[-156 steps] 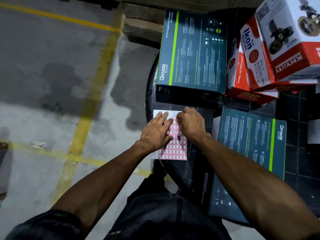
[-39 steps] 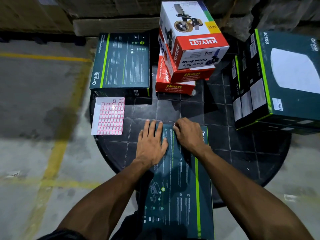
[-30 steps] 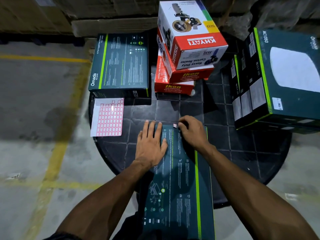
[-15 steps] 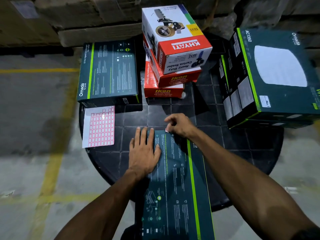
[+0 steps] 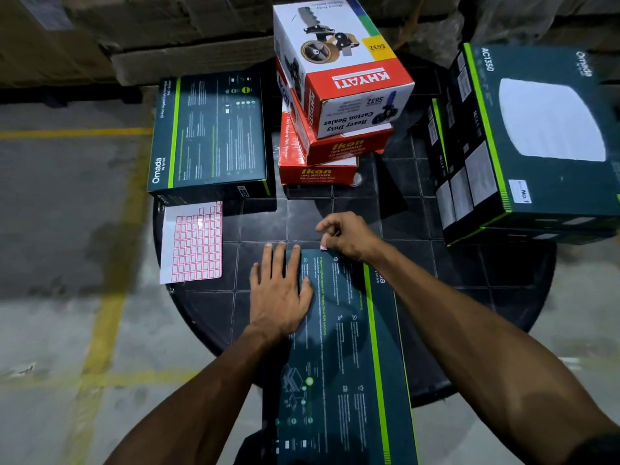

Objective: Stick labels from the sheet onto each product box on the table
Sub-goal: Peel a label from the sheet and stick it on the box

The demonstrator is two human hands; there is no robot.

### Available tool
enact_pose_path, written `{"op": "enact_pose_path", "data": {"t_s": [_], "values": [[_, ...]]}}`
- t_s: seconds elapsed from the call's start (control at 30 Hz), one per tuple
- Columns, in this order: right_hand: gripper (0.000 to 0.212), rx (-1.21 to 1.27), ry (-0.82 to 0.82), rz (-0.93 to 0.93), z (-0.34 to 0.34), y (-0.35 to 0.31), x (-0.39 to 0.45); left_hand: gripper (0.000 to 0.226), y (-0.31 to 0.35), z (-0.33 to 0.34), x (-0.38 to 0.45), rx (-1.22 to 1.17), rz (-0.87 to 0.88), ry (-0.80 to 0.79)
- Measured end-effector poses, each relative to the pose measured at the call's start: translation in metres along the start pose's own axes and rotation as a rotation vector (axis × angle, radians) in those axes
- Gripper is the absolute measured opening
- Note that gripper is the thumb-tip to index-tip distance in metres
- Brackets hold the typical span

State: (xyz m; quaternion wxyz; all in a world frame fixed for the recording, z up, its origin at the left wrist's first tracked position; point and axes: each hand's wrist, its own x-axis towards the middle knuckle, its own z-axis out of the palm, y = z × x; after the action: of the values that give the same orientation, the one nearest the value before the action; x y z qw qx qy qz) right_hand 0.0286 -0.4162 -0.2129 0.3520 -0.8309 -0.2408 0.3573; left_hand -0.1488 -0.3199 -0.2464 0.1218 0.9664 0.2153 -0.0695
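Left hand [image 5: 280,290] flat, palm down, fingers straight and close together, thumb out to the right. Right hand [image 5: 349,234] knuckles-up with fingers curled, index raised (fingertips seemingly pinched together, though hard to tell from above). Both bare forearms reaching in from the bottom edge, the right one crossing diagonally from the lower right.

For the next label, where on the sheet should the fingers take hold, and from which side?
Probably at the label sheet's upper rows, coming from its right side, since some labels there are already gone and leave exposed edges. The sheet lies flat on the round table, its top edge touching the left Omada box, so a fingertip pinch at a label corner suits it.
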Motion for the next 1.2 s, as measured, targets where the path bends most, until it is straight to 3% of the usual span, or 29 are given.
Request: {"op": "enact_pose_path", "data": {"t_s": [0.23,1.2], "values": [[0.023,-0.036,-0.005,-0.017,0.002,0.002,0.001,0.058,0.003,0.001,0.003,0.125,0.195,0.038],[0.022,-0.018,0.014,-0.012,0.001,0.005,0.001,0.062,0.007,-0.003,0.012,0.201,0.191,0.053]]}}
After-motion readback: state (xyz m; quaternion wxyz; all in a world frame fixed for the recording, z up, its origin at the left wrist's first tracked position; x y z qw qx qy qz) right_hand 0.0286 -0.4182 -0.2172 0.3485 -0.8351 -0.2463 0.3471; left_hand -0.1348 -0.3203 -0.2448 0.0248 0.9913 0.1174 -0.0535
